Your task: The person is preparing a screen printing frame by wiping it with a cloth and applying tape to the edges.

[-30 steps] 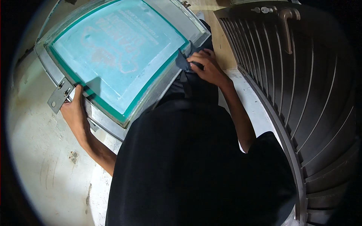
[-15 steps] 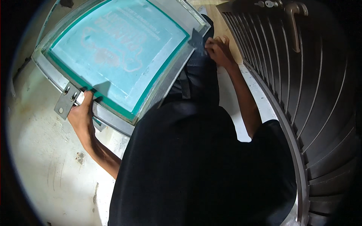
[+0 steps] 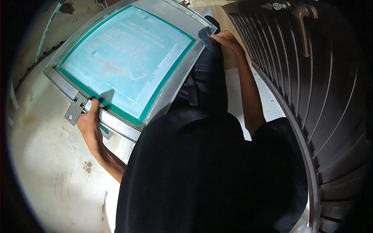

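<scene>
Beneath its thumb point(image 3: 94, 106), the left hand point(image 3: 89, 125) clasps the frame point(image 3: 178, 77), right hand point(image 3: 230, 40) pinching cloth point(image 3: 204, 34).

Black top point(image 3: 210, 171), dark trousers point(image 3: 211, 77)
The right sleeve point(image 3: 281, 141) is loose and elbow-length; a flat dark strap point(image 3: 192, 91) lies against the trousers; left hand point(image 3: 90, 126) and right hand point(image 3: 230, 40) are bare.

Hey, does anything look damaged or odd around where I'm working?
Yes, mostly wear. The off-white, stained surface at lower left has a brownish, chipped-looking patch breaking its pale finish, with faint streaks beside it. The rectangular silver metal frame in your left hand has greyish smears along its inner border. I see no spill.
</scene>
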The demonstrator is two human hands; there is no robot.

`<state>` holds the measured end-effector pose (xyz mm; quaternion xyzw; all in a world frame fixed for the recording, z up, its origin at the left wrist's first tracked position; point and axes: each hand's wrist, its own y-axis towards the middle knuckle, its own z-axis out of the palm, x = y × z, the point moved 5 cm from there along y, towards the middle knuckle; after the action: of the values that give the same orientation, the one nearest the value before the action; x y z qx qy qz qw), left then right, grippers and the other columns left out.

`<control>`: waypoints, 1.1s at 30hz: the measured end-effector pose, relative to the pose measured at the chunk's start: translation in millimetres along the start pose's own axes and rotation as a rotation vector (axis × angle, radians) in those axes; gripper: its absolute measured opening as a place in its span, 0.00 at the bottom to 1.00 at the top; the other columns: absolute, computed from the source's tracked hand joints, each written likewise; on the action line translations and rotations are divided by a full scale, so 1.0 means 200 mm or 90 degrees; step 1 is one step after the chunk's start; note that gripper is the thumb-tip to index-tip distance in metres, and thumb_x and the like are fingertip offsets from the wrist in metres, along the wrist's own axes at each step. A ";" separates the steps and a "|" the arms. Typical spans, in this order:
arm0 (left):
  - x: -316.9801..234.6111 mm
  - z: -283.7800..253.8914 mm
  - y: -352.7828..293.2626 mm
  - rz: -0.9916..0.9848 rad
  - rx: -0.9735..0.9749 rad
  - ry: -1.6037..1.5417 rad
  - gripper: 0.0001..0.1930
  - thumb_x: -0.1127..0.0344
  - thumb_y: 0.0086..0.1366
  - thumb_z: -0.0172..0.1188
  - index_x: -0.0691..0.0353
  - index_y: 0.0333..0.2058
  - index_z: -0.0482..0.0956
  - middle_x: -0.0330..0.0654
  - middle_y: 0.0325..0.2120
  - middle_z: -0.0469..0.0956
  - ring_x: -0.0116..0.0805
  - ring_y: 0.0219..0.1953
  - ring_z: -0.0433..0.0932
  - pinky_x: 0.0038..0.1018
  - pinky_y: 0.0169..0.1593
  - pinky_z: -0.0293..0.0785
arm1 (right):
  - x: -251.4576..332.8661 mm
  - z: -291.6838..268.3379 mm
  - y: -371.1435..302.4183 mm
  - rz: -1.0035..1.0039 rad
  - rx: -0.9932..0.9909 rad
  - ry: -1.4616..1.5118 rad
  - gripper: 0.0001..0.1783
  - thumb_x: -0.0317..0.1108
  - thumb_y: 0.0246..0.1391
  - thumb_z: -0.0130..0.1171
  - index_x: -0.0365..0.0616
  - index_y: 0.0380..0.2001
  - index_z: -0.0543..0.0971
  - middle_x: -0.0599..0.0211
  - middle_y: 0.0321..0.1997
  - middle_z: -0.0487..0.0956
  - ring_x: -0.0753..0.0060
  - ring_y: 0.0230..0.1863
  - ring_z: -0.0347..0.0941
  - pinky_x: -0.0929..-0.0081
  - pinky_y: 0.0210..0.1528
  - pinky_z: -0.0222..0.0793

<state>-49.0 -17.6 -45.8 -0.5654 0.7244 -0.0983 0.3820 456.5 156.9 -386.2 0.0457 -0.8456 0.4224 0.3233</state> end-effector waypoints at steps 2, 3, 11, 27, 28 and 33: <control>0.01 -0.02 0.00 0.023 0.010 -0.022 0.16 0.68 0.63 0.70 0.71 0.47 0.83 0.39 0.40 0.83 0.28 0.38 0.78 0.26 0.45 0.74 | 0.01 0.04 0.00 0.050 0.018 0.080 0.19 0.45 0.55 0.73 0.39 0.39 0.90 0.69 0.34 0.87 0.78 0.35 0.81 0.77 0.41 0.75; 0.01 -0.01 0.00 0.009 0.011 -0.012 0.17 0.69 0.63 0.71 0.70 0.48 0.82 0.39 0.41 0.82 0.29 0.38 0.78 0.25 0.46 0.74 | 0.02 0.06 0.01 0.050 0.016 0.080 0.19 0.45 0.55 0.73 0.39 0.39 0.90 0.69 0.34 0.87 0.78 0.35 0.81 0.77 0.41 0.75; -0.02 0.04 0.00 0.025 0.013 -0.009 0.18 0.70 0.62 0.70 0.70 0.50 0.81 0.40 0.42 0.81 0.30 0.42 0.78 0.27 0.49 0.74 | -0.20 0.17 0.00 0.290 0.017 0.502 0.21 0.44 0.54 0.73 0.40 0.44 0.88 0.68 0.40 0.87 0.75 0.38 0.82 0.76 0.44 0.78; -0.17 0.04 -0.11 -0.011 -0.026 0.055 0.14 0.71 0.64 0.68 0.72 0.46 0.81 0.39 0.40 0.80 0.27 0.41 0.76 0.24 0.48 0.73 | -0.07 0.03 0.24 0.542 -0.255 0.079 0.29 0.52 0.39 0.76 0.49 0.45 0.89 0.48 0.57 0.84 0.44 0.58 0.81 0.46 0.65 0.70; -0.17 0.04 -0.12 0.006 -0.032 0.061 0.14 0.71 0.64 0.68 0.72 0.46 0.81 0.39 0.40 0.81 0.27 0.41 0.76 0.24 0.48 0.73 | -0.10 0.02 0.27 0.512 -0.253 0.145 0.31 0.50 0.37 0.77 0.44 0.46 0.87 0.46 0.57 0.83 0.42 0.57 0.82 0.48 0.62 0.74; -0.10 0.08 -0.06 0.015 -0.020 0.040 0.16 0.72 0.64 0.68 0.72 0.49 0.80 0.39 0.42 0.80 0.29 0.41 0.76 0.25 0.50 0.73 | -0.52 -0.02 0.54 0.603 -0.257 0.215 0.36 0.47 0.35 0.81 0.31 0.45 0.85 0.47 0.51 0.85 0.52 0.50 0.84 0.56 0.44 0.82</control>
<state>-29.2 0.6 -41.4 -0.5595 0.7440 -0.1002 0.3511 502.4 208.8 -518.2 -0.4723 -0.7740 0.3527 0.2313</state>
